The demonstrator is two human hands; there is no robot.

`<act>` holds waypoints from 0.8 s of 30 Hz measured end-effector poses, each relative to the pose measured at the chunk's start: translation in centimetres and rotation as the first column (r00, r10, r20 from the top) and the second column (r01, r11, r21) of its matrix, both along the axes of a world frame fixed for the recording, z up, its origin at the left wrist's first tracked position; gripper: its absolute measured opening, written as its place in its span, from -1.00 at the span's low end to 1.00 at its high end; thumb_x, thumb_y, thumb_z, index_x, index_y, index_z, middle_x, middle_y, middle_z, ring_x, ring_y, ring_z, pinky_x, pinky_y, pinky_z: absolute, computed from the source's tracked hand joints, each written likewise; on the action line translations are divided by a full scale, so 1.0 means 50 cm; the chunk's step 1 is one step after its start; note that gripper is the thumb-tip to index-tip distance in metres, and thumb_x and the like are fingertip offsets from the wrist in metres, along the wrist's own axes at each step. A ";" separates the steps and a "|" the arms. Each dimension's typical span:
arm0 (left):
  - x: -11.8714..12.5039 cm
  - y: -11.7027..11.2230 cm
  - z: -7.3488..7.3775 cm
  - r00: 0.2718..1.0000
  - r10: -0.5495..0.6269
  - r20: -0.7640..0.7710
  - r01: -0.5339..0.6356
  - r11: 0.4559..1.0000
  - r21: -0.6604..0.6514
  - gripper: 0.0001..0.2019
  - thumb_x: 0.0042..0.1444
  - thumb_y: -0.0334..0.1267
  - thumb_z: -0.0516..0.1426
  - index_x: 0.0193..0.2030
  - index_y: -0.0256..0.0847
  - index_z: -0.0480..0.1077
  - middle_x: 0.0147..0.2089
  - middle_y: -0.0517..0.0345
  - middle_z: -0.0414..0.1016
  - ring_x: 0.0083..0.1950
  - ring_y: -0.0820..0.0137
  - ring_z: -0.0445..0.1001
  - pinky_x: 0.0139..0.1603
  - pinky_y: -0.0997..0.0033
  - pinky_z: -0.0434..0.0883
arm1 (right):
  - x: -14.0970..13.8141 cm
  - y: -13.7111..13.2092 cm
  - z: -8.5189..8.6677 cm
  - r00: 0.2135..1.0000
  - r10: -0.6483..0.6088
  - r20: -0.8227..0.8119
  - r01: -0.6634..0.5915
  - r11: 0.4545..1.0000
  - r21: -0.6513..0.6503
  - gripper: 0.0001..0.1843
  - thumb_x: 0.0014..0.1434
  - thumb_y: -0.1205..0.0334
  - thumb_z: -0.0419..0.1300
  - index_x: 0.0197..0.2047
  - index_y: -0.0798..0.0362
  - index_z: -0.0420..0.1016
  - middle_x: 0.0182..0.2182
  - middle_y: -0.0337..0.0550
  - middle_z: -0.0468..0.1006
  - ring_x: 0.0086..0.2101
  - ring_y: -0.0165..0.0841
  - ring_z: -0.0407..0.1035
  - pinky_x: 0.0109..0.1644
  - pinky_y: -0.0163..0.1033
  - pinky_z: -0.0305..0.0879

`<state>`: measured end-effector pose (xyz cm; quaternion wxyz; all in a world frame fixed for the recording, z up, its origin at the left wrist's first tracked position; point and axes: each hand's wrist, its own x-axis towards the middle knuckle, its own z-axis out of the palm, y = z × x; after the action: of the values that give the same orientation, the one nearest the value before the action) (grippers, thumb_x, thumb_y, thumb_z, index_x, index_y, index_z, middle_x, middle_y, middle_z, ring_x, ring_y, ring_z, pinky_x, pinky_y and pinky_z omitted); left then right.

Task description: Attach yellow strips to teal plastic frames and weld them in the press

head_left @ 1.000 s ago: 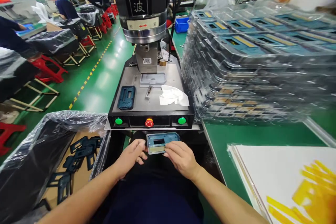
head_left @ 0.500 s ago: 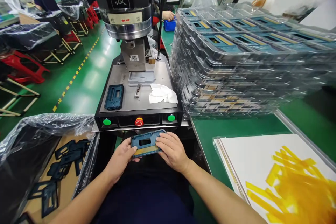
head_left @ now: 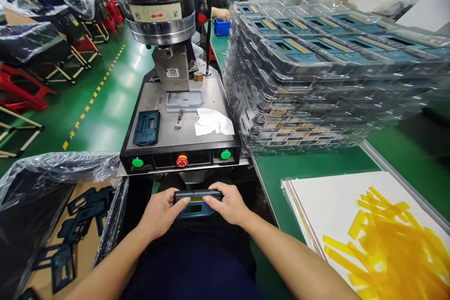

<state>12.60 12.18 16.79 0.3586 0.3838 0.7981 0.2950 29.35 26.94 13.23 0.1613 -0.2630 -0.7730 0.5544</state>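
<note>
My left hand (head_left: 160, 211) and my right hand (head_left: 227, 204) both grip a small blue rectangular frame part (head_left: 197, 205) over my lap, just below the machine's front edge. The part is tipped so its top edge faces me; a yellow strip shows on it. Fingers of both hands are curled round its ends. Ahead stands a press machine (head_left: 160, 18) with a steel bed (head_left: 211, 140). Another dark blue frame (head_left: 146, 127) lies on the bed's left, a white cloth (head_left: 213, 124) on its right.
Green buttons (head_left: 137, 162) and a red button (head_left: 182, 161) line the machine's front. A tall stack of clear trays with blue parts (head_left: 309, 79) stands right. A white sheet with yellow strips (head_left: 379, 225) lies near right. A lined box with dark frames (head_left: 70, 229) sits left. People work far left.
The blue part has been tipped from lying flat, face up, to standing on edge between both hands. My head has shifted, so the machine sits further left in view.
</note>
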 end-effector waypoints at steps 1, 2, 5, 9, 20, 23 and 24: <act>-0.001 0.002 0.001 1.000 -0.001 0.008 0.001 1.000 -0.004 -0.61 0.11 0.13 0.07 -0.38 -0.19 0.42 -0.50 0.23 0.40 -0.44 0.39 0.32 -0.41 0.42 0.21 | 0.000 0.001 0.002 1.000 0.001 0.013 -0.001 1.000 -0.027 -0.77 0.08 0.06 0.24 -0.39 0.08 0.49 -0.53 -0.27 0.47 -0.50 -0.46 0.29 -0.42 -0.36 0.19; -0.003 0.004 0.002 1.000 -0.003 0.015 0.003 1.000 -0.008 -0.60 0.11 0.13 0.07 -0.38 -0.19 0.43 -0.50 0.23 0.41 -0.44 0.39 0.33 -0.41 0.42 0.22 | 0.000 0.001 0.004 1.000 0.002 0.023 -0.001 0.999 -0.051 -0.76 0.08 0.05 0.24 -0.39 0.08 0.50 -0.53 -0.27 0.46 -0.50 -0.45 0.29 -0.41 -0.36 0.18; -0.006 0.011 0.007 1.000 -0.009 0.014 0.009 1.000 -0.021 -0.59 0.11 0.14 0.05 -0.33 -0.19 0.43 -0.46 0.21 0.45 -0.41 0.36 0.38 -0.39 0.40 0.25 | -0.002 0.001 0.002 0.999 -0.017 0.040 0.021 0.993 -0.112 -0.74 0.07 0.03 0.23 -0.37 0.09 0.50 -0.50 -0.26 0.47 -0.47 -0.44 0.29 -0.38 -0.35 0.20; 0.011 0.023 0.000 0.984 0.047 -0.173 -0.056 0.997 -0.048 -0.56 0.15 0.11 0.01 -0.04 -0.19 0.37 -0.28 0.12 0.51 -0.26 0.27 0.47 -0.19 0.27 0.36 | -0.009 0.002 -0.015 0.999 -0.004 0.044 0.012 0.986 -0.168 -0.68 0.15 -0.01 0.16 -0.31 0.10 0.51 -0.44 -0.22 0.48 -0.42 -0.41 0.31 -0.32 -0.32 0.23; 0.032 0.050 -0.009 0.943 0.164 -0.289 -0.157 0.986 0.047 -0.51 0.16 0.04 -0.01 0.10 -0.25 0.33 0.04 -0.10 0.46 0.07 0.15 0.43 0.12 0.11 0.35 | -0.008 0.000 -0.046 0.995 0.061 -0.079 -0.090 0.882 -0.462 -0.46 0.19 -0.25 0.08 -0.26 0.12 0.50 -0.39 -0.16 0.46 -0.38 -0.38 0.30 -0.27 -0.27 0.25; 0.018 0.051 -0.007 0.966 0.236 -0.109 -0.236 0.972 0.009 -0.56 0.18 0.02 -0.05 0.05 -0.17 0.39 -0.25 0.06 0.54 -0.26 0.25 0.51 -0.17 0.22 0.44 | -0.012 0.000 -0.053 0.997 0.038 -0.062 -0.066 0.822 -0.566 -0.44 0.18 -0.25 0.08 -0.26 0.14 0.49 -0.42 -0.15 0.46 -0.42 -0.39 0.30 -0.29 -0.24 0.28; 0.016 0.049 -0.007 0.965 0.258 -0.033 -0.258 0.966 0.013 -0.55 0.17 0.05 -0.04 0.04 -0.16 0.39 -0.33 0.11 0.52 -0.36 0.29 0.49 -0.28 0.27 0.44 | -0.011 0.002 -0.049 0.998 0.030 -0.060 -0.057 0.846 -0.530 -0.45 0.19 -0.24 0.07 -0.23 0.14 0.49 -0.40 -0.13 0.47 -0.40 -0.37 0.31 -0.27 -0.22 0.30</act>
<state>13.38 14.63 16.43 0.3016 0.2832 0.8461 0.3361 28.83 27.03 10.75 0.0889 -0.2660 -0.5912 0.7562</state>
